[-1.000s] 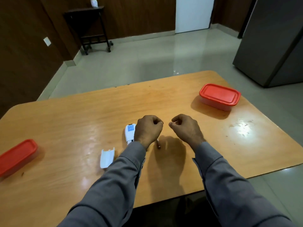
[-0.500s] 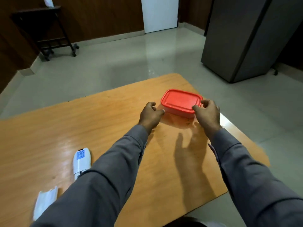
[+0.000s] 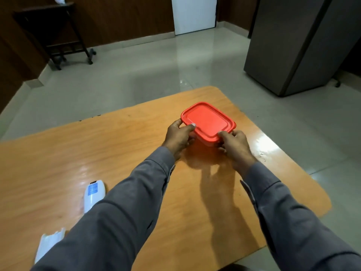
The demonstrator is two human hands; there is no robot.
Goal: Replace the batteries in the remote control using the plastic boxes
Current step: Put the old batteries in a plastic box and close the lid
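A plastic box with a red lid [image 3: 207, 121] sits near the far right corner of the wooden table [image 3: 125, 153]. My left hand [image 3: 178, 136] grips its near left corner, thumb on the lid's rim. My right hand [image 3: 233, 142] grips its near right corner the same way. The lid is on the box. The white remote control [image 3: 93, 194] lies face down at the lower left, partly hidden by my left sleeve. Its loose white battery cover [image 3: 48, 243] lies nearer the table's front edge.
The table's right edge runs close past the box. Beyond it a grey cabinet [image 3: 304, 42] stands on the tiled floor. A dark wooden trolley [image 3: 58, 36] stands by the far left wall, and a white door [image 3: 194, 14] is at the back.
Both hands left the table's middle, reached to the red-lidded box at the right and closed on its near corners. My head turned right, so the remote now lies at the lower left.
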